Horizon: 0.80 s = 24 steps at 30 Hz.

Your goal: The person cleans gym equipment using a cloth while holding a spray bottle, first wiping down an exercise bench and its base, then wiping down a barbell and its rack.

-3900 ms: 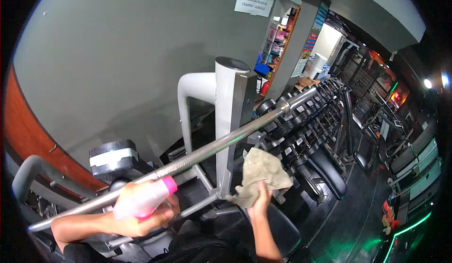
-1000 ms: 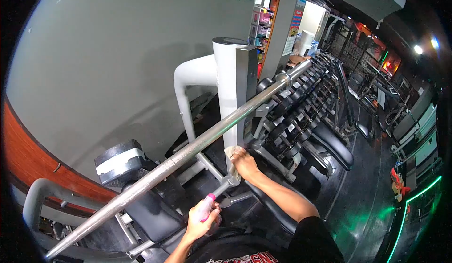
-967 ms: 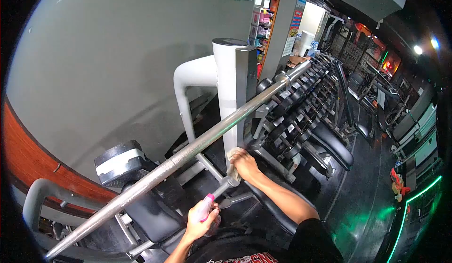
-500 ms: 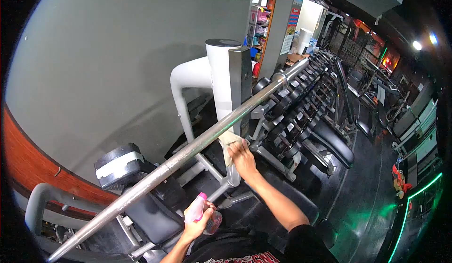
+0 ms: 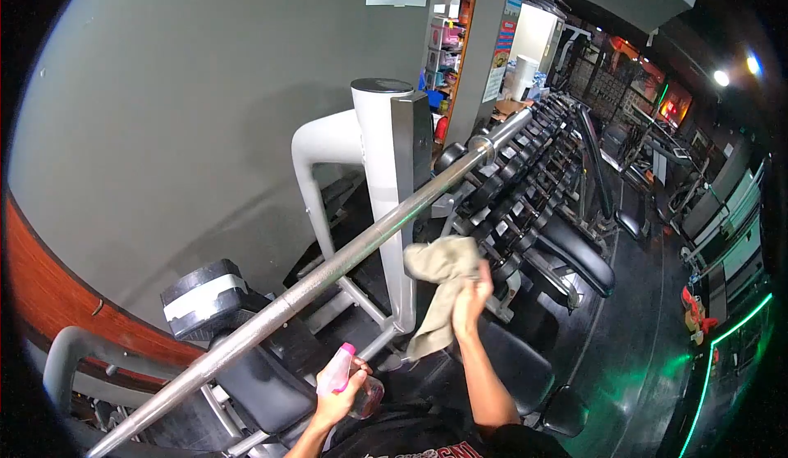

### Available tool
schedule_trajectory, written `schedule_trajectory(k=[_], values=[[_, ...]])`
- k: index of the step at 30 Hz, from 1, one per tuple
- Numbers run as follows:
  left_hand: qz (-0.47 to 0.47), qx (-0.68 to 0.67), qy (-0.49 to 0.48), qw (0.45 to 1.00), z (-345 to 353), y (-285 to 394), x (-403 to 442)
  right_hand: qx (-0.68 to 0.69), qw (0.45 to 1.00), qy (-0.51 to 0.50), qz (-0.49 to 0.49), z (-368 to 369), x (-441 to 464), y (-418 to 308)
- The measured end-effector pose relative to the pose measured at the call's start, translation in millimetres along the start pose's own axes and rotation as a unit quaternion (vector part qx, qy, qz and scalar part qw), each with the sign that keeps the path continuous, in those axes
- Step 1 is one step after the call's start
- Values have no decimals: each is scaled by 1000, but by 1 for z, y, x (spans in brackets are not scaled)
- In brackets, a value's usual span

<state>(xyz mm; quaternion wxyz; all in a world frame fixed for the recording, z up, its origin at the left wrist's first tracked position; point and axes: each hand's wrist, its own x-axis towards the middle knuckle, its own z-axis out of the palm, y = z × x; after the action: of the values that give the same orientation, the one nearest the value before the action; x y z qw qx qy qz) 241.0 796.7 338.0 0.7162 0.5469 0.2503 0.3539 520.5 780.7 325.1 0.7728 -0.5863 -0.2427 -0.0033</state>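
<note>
A pink-and-clear spray bottle (image 5: 336,373) is gripped in my left hand (image 5: 338,402), low in the centre of the view and below the metal barbell (image 5: 328,267). My right hand (image 5: 471,304) holds a beige cloth (image 5: 443,271), which hangs loosely to the right of the white upright post (image 5: 383,162). The cloth is apart from the post. Running diagonally, the barbell passes in front of the post. Fingers of both hands are wrapped round what they hold, partly hidden.
A black dumbbell with a white band (image 5: 205,295) stands left of the barbell. Racked dumbbells (image 5: 509,212) fill the right middle, beside a black padded bench (image 5: 576,254). A grey wall (image 5: 189,113) rises at the left.
My right hand has come away from the post and moved right, and the cloth now hangs spread out. My left hand has shifted slightly left and down, still round the bottle.
</note>
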Motion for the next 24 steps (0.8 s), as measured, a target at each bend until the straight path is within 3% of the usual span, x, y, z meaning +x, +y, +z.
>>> schedule_trajectory(k=[2,4,5,6,7,10,13,24], values=[[-8,-22,2,1000,2,3,0,-22,995,64,-73,1,8,-35],[-8,-24,6,1000,6,4,2,4,994,65,-85,25,19,-71],[-7,-24,5,1000,7,4,4,-115,968,5,-225,38,30,-90],[-8,-15,-2,1000,8,4,6,-230,904,-55,-356,50,39,-99],[-10,-6,-9,1000,9,3,7,-412,826,-129,-363,59,45,-99],[-11,-24,-26,999,13,1,11,-454,804,-107,-369,79,40,-74],[-8,-5,-30,1000,11,1,13,-416,844,-117,-317,78,25,-70],[-17,-36,-9,999,3,2,8,-323,898,-94,-283,83,-1,-31]])
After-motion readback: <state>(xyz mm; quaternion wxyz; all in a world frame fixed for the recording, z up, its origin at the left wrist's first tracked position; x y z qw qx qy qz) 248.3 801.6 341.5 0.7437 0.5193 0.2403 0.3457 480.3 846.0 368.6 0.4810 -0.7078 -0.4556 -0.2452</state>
